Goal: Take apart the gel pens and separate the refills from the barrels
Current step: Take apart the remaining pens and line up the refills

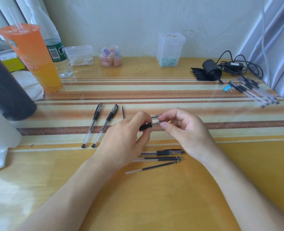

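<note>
Mid-disassembly: a gel pen (152,125) is held level just above the striped middle of the table (154,205), between two bare hands. The left hand (124,144) grips the black rubber sleeve, its fingers (143,117) curled round it. The right hand (182,130) pinches the clear tip end between thumb and forefinger. The step in hand appears to be unscrewing the tip section from the barrel; whether the thread has loosened cannot be told, as the fingers cover the joint.

Just behind the hands lies a small clear part (156,115), too hidden to name. To the left, a single refill (123,111) lies beside two capped pens (94,125), which rest parallel to each other. On the near side, under the wrists, a capped pen (164,152) lies beside several loose refills (159,158), all pointing right. A heap of further pens (254,91) waits well apart at the table's far right corner, next to a blue binder clip (227,88). An orange drink cup (33,59) stands at the far left.

The next move likely calls for a steady counter-twist: the left hand holds the sleeve firm while the right turns the tip free. The refill would then be drawn straight out and laid with the loose refills, the barrel set apart.
</note>
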